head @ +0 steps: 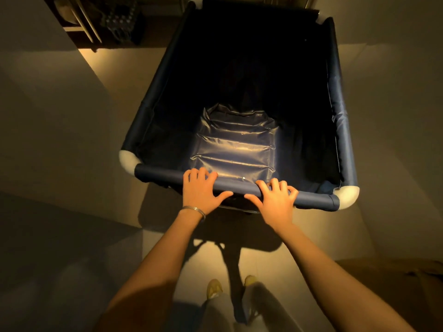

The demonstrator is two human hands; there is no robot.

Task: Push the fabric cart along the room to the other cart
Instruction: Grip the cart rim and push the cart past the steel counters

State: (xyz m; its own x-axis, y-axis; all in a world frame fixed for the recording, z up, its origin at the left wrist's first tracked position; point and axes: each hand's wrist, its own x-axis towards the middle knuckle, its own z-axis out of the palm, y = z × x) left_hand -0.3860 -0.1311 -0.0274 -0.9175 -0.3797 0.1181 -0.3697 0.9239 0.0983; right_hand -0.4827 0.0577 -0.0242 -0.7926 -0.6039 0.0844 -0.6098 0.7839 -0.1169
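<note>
A dark blue fabric cart (pixel 158 89) with white corner joints fills the middle of the view. Its inside is dark, with a shiny blue liner at the bottom. My left hand (pixel 200 191) rests on the cart's near padded rim, fingers curled over the top and thumb spread below. My right hand (pixel 275 200) grips the same rim just to the right, about a hand's width away. No second cart can be made out in the dim room.
Pale floor tiles (pixel 115 68) run along both sides of the cart. A dark shelf or rack with objects (pixel 103 22) stands at the upper left, beyond the cart's far corner. My feet in yellow shoes (pixel 214 287) are below.
</note>
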